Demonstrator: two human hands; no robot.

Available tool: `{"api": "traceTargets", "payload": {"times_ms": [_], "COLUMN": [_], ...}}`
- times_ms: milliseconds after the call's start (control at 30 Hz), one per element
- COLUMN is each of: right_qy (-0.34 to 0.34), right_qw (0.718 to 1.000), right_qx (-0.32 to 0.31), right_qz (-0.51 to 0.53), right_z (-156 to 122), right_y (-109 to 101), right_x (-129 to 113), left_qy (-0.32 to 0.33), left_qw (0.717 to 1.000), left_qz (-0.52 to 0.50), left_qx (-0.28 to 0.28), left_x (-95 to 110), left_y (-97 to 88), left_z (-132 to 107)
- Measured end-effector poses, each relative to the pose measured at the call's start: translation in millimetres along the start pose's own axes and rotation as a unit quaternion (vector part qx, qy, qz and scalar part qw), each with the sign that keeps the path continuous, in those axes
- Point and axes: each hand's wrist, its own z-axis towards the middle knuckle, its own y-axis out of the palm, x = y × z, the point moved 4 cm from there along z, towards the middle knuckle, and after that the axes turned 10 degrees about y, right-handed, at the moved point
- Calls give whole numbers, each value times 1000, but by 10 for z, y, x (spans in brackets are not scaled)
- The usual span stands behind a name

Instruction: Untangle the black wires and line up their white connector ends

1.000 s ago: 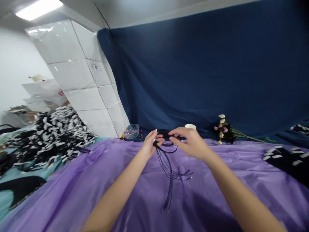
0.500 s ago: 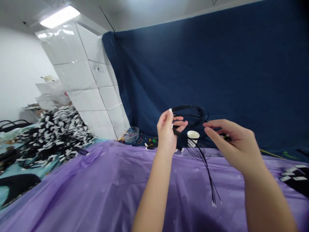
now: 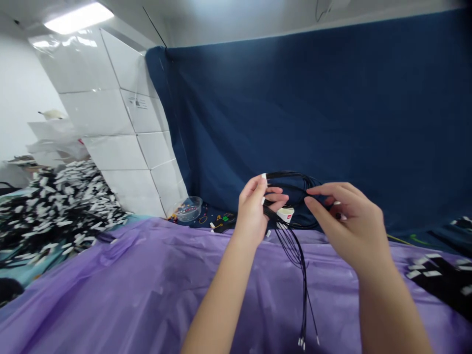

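My left hand [image 3: 256, 209] is raised above the purple sheet [image 3: 147, 285] and pinches a bundle of thin black cords [image 3: 295, 246] between thumb and fingers. The cords loop over to my right hand [image 3: 346, 223], whose curled fingers close on the far side of the loop. Below my hands the loose cord ends hang straight down, tipped with small metal ends just above the sheet. A white paper cup [image 3: 285, 214] shows partly behind the cords.
A heap of black pieces with white tags [image 3: 55, 206] lies at the left. White stacked boxes [image 3: 110, 123] lean against a dark blue cloth backdrop [image 3: 313, 113]. A clear plastic bowl [image 3: 190, 208] stands at the back; more tagged black pieces [image 3: 438, 275] lie at the right.
Both hands lifted the cord bundle off the sheet a second ago. Since half a second ago my right hand has closed in on the loop and the cord ends hang lower.
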Motion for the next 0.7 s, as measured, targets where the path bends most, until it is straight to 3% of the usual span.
{"api": "traceTargets", "payload": {"times_ms": [100, 233, 467, 700], "right_qy": [23, 32, 61, 37], "right_qw": [999, 997, 990, 993], "right_qx": [-11, 25, -90, -8], "right_qz": [43, 69, 88, 110], "right_z": [-11, -56, -141, -153], "right_y": [-21, -133, -128, -179], "right_x": [7, -57, -166, -188], "left_qy": [-20, -35, -47, -57], "left_qw": [999, 997, 997, 998], "left_qz": [-25, -48, -43, -32], "left_qx": [18, 46, 41, 14], "left_x": [0, 5, 81, 162], "left_y": [-5, -3, 72, 106], "left_z": [25, 32, -61, -119]}}
